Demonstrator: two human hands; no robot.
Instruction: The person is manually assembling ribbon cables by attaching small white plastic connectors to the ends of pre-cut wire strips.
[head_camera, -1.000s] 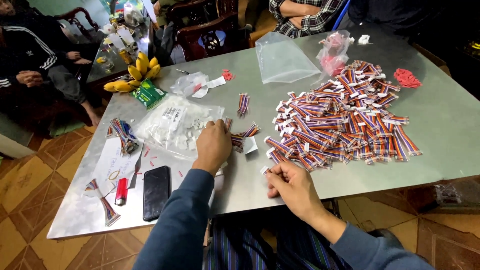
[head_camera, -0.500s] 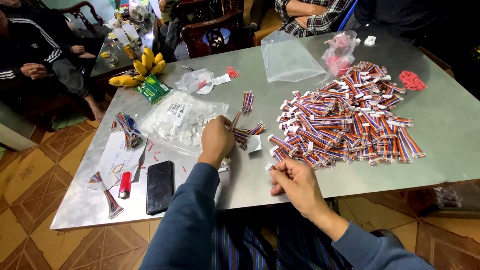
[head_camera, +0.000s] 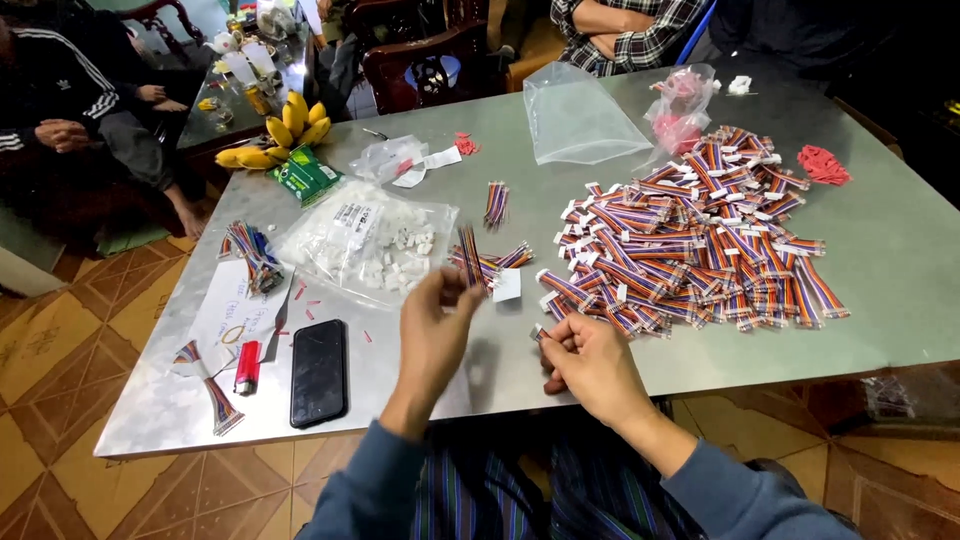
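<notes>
Striped red, blue and white, the ribbon cable piece stands upright in my left hand, pinched in a closed grip just above the grey metal worktop. My right hand is closed on a small white connector near the worktop's front edge. A few loose cables lie just behind, beside a clear bag of white connectors. The big cable pile spreads to the right; a black phone and a red lighter lie left.
</notes>
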